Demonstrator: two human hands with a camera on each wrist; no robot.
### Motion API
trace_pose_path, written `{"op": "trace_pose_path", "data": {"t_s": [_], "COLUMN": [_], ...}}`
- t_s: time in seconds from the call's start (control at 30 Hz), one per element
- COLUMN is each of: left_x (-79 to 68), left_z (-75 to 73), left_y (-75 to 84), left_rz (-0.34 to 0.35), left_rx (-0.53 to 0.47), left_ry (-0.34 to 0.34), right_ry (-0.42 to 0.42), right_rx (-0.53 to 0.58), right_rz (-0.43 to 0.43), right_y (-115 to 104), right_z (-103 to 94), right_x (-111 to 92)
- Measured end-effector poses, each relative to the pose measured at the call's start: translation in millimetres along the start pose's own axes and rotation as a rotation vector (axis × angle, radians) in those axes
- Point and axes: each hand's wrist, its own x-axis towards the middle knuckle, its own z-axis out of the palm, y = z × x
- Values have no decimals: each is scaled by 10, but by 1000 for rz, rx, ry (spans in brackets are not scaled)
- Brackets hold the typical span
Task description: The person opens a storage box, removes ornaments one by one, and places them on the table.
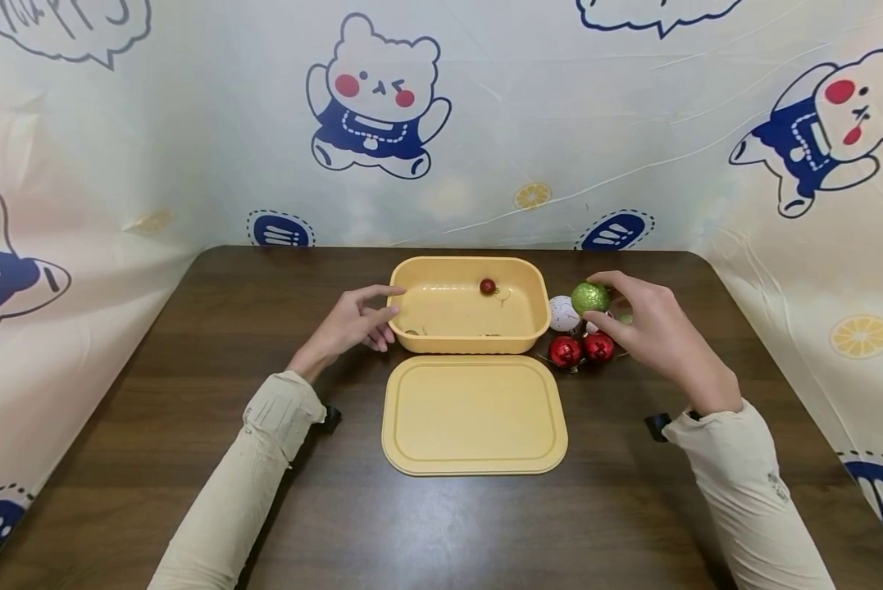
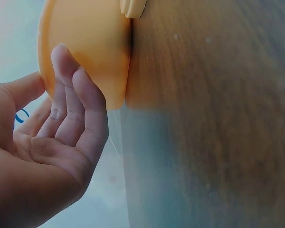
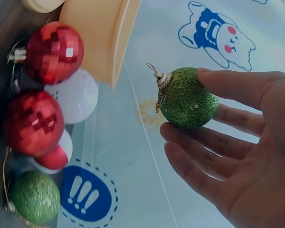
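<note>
Head view: yellow box (image 1: 441, 311) sat on the desk (image 1: 382, 533), open side up, lid (image 1: 475, 414) flat just beside it on the near side.

Right hand (image 1: 655, 324) had the glittery green ball (image 1: 590, 299) pinched between thumb and fingers, off the box's right end and held clear of the other balls. Fingers were spread only as wide as the ball; its back was hidden behind them. Gold cap and loop showed plainly in right wrist view.

Left hand (image 1: 348, 324) was at the box's left end, fingers loose and fairly spread, tips touching the rim. Left wrist view: those fingers covered part of the outer wall; top edge cut off most of the box.

Inside the box: small dark red ball (image 1: 488, 287) near the far wall, right of middle. Something else lay low along the near wall, mostly hidden by the rim; couldn't identify it.

Right of the box: white ball (image 1: 563, 313) just beside its wall, two red balls (image 1: 565, 351) near its near-right corner. Lighter green ball (image 3: 35, 197) was farther right, almost fully behind the right hand in head view. White-and-red ball (image 3: 54, 157) mostly hidden behind a red one. Couldn't trace which string belonged to which ball.

Printed cloth (image 1: 485, 205) stood behind the box, its speech bubbles cut off by head view's top edge.
</note>
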Motion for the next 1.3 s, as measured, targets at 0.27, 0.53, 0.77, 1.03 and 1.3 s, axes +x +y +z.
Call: {"op": "trace_pose_path", "data": {"t_s": [0.27,0.53,0.77,1.03,1.3], "left_x": [-7,13,3,2,24], "left_z": [4,24,14,12,0], "left_y": [6,5,9,-2,-25], "left_rz": [-2,-2,1,-5,-5], "left_rx": [22,23,18,19,40], "left_ry": [2,-8,3,3,-2], "right_ry": [5,-34,-107,-178,-297], "right_rx": [-25,-54,-60,-85,-93], "right_rz": [35,84,53,90,163], "right_y": [116,324,483,557,644], "right_z": [-100,-193,-175,-120,-77], "right_x": [-116,-270,-306,-289,-278]}}
